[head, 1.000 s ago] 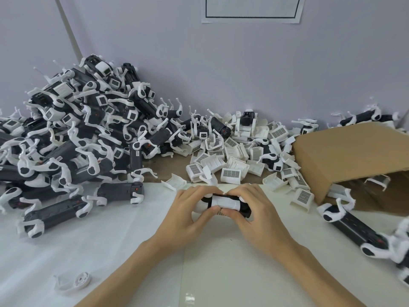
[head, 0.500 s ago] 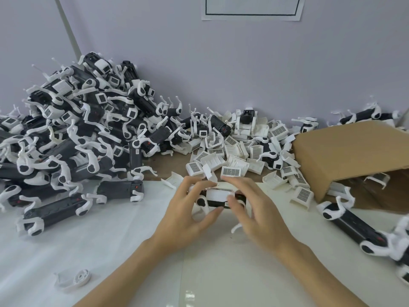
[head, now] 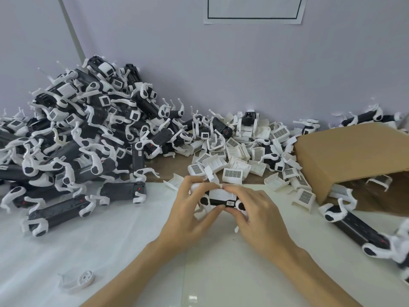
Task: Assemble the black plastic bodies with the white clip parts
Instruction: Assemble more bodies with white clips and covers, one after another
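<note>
At frame centre, just above the desk (head: 110, 251), the left hand (head: 188, 218) and right hand (head: 259, 216) pinch a black body (head: 218, 201), both grips closed, seating a white clip (head: 222, 193). Next, probably, firm pressing home.

You had the body (head: 221, 199) gripped between your left hand (head: 190, 214) and right hand (head: 256, 216), mid-table. The heap (head: 77, 138) lay to your left, the loose clips (head: 239, 156) behind your hands, and the box (head: 354, 160) on its side to your right.
</note>
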